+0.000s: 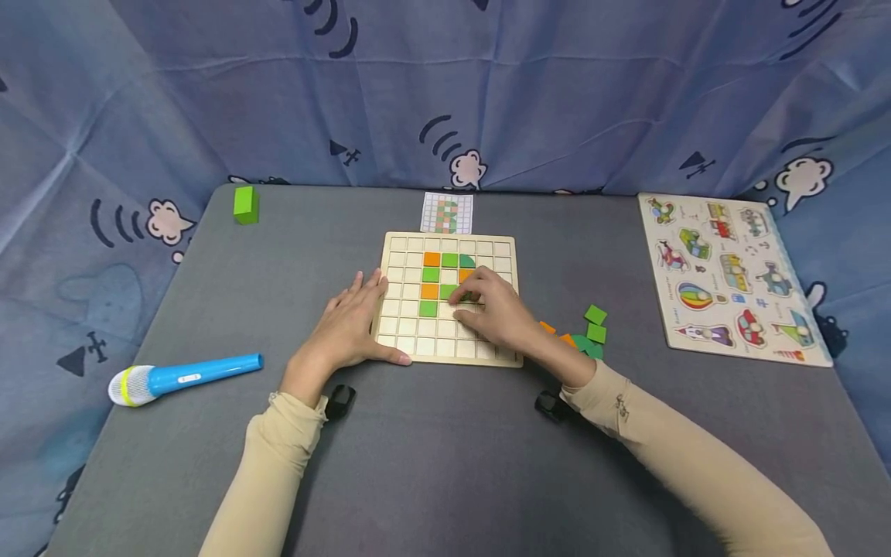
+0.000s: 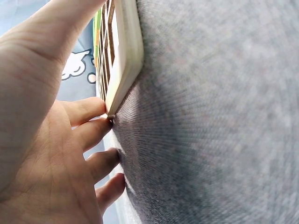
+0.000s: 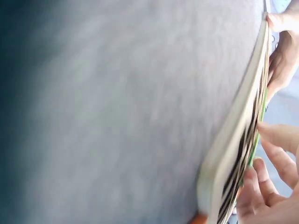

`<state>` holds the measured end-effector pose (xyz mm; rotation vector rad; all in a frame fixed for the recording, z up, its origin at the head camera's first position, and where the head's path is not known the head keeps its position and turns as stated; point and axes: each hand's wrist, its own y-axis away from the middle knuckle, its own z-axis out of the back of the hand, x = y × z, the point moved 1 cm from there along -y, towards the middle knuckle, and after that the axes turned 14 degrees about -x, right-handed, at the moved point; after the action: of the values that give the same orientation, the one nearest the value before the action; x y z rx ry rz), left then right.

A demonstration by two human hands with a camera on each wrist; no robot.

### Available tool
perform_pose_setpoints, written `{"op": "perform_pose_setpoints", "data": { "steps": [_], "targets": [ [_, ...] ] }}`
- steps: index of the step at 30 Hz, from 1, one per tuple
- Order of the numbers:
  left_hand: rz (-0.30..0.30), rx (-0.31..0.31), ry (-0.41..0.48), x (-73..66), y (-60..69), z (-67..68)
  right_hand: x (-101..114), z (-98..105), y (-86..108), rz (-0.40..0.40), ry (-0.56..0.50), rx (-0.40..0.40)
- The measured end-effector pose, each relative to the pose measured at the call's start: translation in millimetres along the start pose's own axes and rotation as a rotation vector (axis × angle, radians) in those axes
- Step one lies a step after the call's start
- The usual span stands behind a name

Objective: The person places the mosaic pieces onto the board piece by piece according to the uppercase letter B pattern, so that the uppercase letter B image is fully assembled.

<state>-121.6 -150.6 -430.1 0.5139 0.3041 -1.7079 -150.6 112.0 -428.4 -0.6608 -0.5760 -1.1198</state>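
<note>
Wooden board (image 1: 447, 349), touched at its left edge by a spread left hand (image 1: 349, 323); the right hand (image 1: 496, 311), grip unclear, seemingly places tiles (image 1: 428, 309), next needing square seating.

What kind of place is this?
Looks like a curtained tabletop play area, hedging a bit: a blue patterned curtain surrounds a grey table bearing a wooden grid board and a picture board.

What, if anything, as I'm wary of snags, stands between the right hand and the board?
Nothing visible: the right hand is over the board, apparently touching it. Loose tiles lie off the board's right side, not in between.
</note>
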Motion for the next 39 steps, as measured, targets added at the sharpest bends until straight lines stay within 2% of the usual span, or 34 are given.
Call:
{"op": "perform_pose_setpoints", "data": {
  "steps": [5, 11, 17, 22, 26, 33, 39],
  "targets": [
    [-0.002, 0.001, 0.001, -0.2, -0.1, -1.0, -10, 16, 10.6, 0.001, -0.017, 0.042],
    [-0.001, -0.003, 0.005, -0.1, 0.6, -0.6, -25, 38, 24.3, -0.043, -0.073, 0.115],
    [0.005, -0.003, 0.016, 0.9, 1.6, 0.1, -36, 57, 33.9, -0.098, -0.084, 0.126],
    [0.01, -0.001, 0.021, 1.3, 2.3, 0.7, -42, 70, 37.9, -0.104, -0.116, 0.142],
    [0.009, 0.002, 0.015, 0.9, 2.3, 0.6, -50, 84, 41.6, -0.12, -0.075, 0.158],
    [0.007, 0.001, 0.014, -0.4, 2.0, 0.4, -70, 117, 47.9, -0.196, 0.059, 0.192],
    [0.008, 0.0, 0.015, -1.0, 1.5, 0.7, -85, 142, 52.5, -0.197, 0.09, 0.221]
  ]
}}
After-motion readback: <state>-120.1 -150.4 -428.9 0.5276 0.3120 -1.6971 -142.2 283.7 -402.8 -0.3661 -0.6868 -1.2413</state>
